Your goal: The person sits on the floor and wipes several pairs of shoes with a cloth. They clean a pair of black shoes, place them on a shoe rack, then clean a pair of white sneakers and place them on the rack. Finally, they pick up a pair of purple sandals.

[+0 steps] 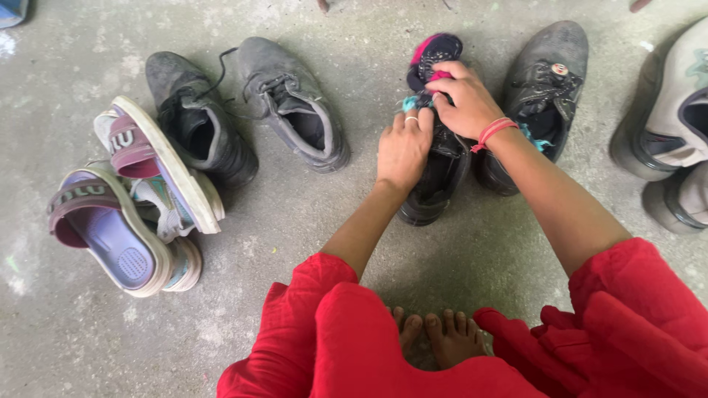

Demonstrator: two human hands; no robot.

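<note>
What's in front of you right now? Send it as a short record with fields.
left hand: rests on a black shoe, fingers bent over its opening
right hand: pinches a pink and dark sock above that shoe
second black shoe: beside it, to the right
grey lace-up shoes: a pair, to the left
sandals: stacked at far left, maroon straps
floor: bare concrete

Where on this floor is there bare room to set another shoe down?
Bare concrete lies between the sandals and the red sleeve, and between the grey laced shoe and the left hand. Around both hands and the black shoe it is crowded.
</note>
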